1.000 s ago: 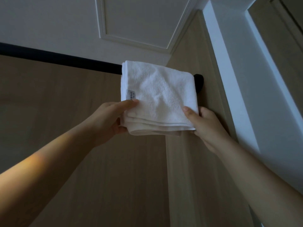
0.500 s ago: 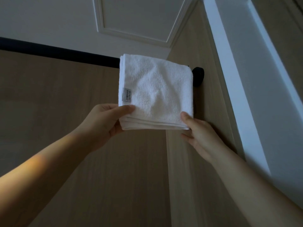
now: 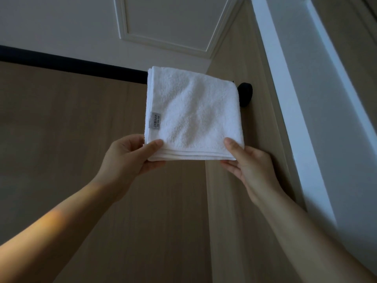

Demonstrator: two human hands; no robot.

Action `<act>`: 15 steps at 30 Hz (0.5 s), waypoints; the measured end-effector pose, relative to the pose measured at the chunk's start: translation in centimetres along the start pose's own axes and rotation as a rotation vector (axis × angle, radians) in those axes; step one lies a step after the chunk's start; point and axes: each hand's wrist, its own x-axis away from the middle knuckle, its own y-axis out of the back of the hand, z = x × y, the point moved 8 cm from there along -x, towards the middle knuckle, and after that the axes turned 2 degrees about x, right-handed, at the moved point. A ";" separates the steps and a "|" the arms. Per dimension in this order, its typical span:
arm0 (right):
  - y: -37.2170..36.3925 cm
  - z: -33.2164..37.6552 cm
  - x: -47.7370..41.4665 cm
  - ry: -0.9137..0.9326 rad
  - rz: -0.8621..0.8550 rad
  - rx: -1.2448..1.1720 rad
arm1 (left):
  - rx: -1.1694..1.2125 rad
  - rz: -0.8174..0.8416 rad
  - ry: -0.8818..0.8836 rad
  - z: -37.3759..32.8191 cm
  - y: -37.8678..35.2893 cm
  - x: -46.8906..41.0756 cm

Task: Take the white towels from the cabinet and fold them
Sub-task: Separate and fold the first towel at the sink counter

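A: where's the white towel [image 3: 193, 115] at?
B: folded square, held up in front of the black rod [image 3: 71, 65]. left hand [image 3: 130, 158] and right hand [image 3: 247, 166] each pinch a bottom corner, thumbs on top.

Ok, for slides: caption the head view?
Left hand and right hand pinch lower corners of a folded white towel before a black rail.

The folded towel [image 3: 193, 115] sits between the hands — left hand [image 3: 126, 158] at its near left corner, right hand [image 3: 246, 166] at its near right — in front of the rail [image 3: 71, 64].
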 end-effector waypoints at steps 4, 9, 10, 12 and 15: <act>1.0 1.0 1.0 0.101 -0.155 0.055 | 0.023 -0.024 -0.031 0.1 -0.4 0.0; 1.2 -0.6 1.0 -0.034 -0.227 -0.111 | 0.024 -0.026 -0.024 0.4 -0.8 -0.4; 1.1 -0.7 0.9 -0.039 -0.237 -0.127 | 0.025 -0.019 -0.019 0.5 -1.0 -0.5; 1.1 -0.9 0.6 -0.030 -0.278 -0.169 | 0.014 -0.014 -0.015 0.6 -1.5 -0.6; 1.3 -1.2 0.4 0.019 -0.341 -0.167 | -0.011 -0.025 -0.018 0.7 -1.7 -0.8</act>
